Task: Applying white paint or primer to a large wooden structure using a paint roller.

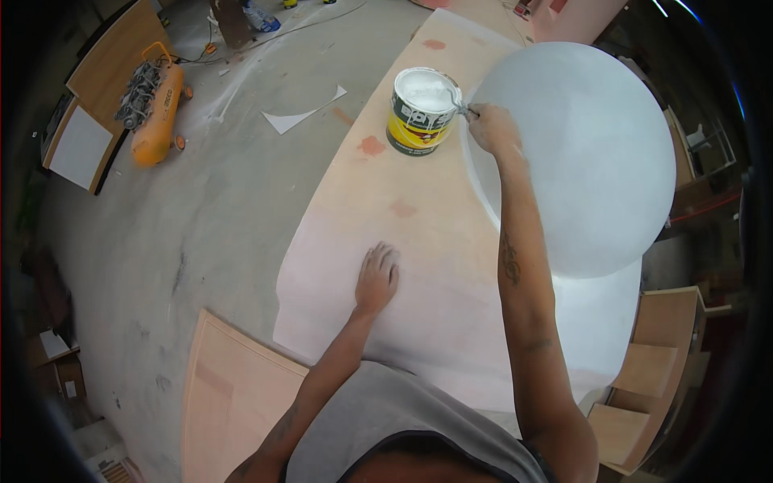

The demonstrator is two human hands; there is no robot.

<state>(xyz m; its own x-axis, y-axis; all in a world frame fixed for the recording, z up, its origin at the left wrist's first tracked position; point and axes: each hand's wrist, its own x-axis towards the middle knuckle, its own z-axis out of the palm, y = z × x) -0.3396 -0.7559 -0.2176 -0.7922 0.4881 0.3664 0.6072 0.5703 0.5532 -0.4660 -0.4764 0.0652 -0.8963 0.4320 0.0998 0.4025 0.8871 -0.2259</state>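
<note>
My right hand is closed round the handle of a small filler-smeared metal tool, whose end is at the rim of a tin. The tin is open, dark with a yellow band, and holds a pale grey-white paste. It stands upright on a large curved panel with pinkish and beige patches. My left hand lies flat on the near part of this panel, fingers stretched out and holding nothing. Right of the tin, a big smooth grey-white dome rises from the panel, partly behind my right forearm.
An orange air compressor stands on the concrete floor at far left, beside leaning wooden boards. White offcuts lie between it and the panel. A wooden panel is at near left; a stepped wooden piece stands at right.
</note>
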